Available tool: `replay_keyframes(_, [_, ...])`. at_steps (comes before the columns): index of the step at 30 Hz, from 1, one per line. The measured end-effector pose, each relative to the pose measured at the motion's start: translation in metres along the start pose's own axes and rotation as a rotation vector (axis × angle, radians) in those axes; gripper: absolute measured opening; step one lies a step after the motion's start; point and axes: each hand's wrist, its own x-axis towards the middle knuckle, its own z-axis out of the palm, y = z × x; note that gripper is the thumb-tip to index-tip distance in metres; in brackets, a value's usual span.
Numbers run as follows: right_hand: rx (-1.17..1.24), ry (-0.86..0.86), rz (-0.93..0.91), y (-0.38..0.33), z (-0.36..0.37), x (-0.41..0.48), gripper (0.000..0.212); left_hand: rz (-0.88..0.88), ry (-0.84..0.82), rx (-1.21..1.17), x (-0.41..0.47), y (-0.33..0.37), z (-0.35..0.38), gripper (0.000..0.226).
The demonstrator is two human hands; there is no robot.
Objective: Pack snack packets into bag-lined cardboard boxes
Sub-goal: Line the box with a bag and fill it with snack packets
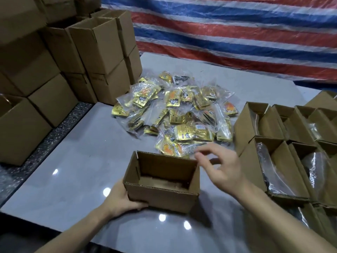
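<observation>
Our left hand (122, 199) grips small open brown cardboard box (164, 196) on grey table (73, 170); box empty, unlined. Right hand (225, 169) hovers beside, fingers loosely spread, holding nothing. Gold snack packets in clear bags (179, 114) heaped just beyond; bag-lined cardboard boxes (254, 161) at right. Packing barely begun, we judge.

My left hand (120, 199) grips the near left corner of the open cardboard box (164, 198) at lower centre. My right hand (224, 168) hovers loose-fingered by its far right corner, just below the heaped snack packets (178, 110).

Left hand (121, 198) grips, right hand (224, 168) hovers (fingers loose)
</observation>
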Motion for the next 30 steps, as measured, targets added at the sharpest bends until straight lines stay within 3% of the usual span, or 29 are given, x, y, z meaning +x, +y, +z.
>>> replay_keyframes(2, [-0.008, 0.150, 0.126, 0.011, 0.002, 0.027, 0.015, 0.003, 0.042, 0.072, 0.001, 0.002, 0.002, 0.068])
replay_keyframes(4, [-0.026, 0.101, 0.336, 0.026, 0.011, 0.054, 0.020, 0.015, 0.063, 0.158, 0.001, 0.002, 0.002, 0.066])
replay_keyframes(9, [0.115, -0.457, 0.889, 0.051, 0.054, 0.105, 0.014, 0.046, 0.051, 0.237, 0.001, 0.000, 0.003, 0.059])
replay_keyframes(14, [0.095, -0.728, 0.964, 0.057, 0.103, 0.132, 0.038, 0.090, 0.068, 0.253, 0.002, 0.003, 0.004, 0.064])
replay_keyframes(17, [0.034, -0.815, 0.953, 0.053, 0.122, 0.133, 0.030, 0.121, 0.088, 0.231, 0.002, 0.009, 0.003, 0.069])
replay_keyframes(22, [-0.029, -0.544, 0.860, 0.059, 0.134, 0.128, 0.015, 0.132, 0.066, 0.250, 0.003, 0.013, 0.000, 0.065])
replay_keyframes(27, [-0.150, -0.220, 0.690, 0.047, 0.113, 0.122, 0.017, 0.130, 0.085, 0.229, 0.003, 0.018, 0.000, 0.072])
replay_keyframes(30, [-0.236, -0.113, 0.603, 0.038, 0.090, 0.124, 0.016, 0.123, 0.076, 0.257, 0.002, 0.017, 0.000, 0.074])
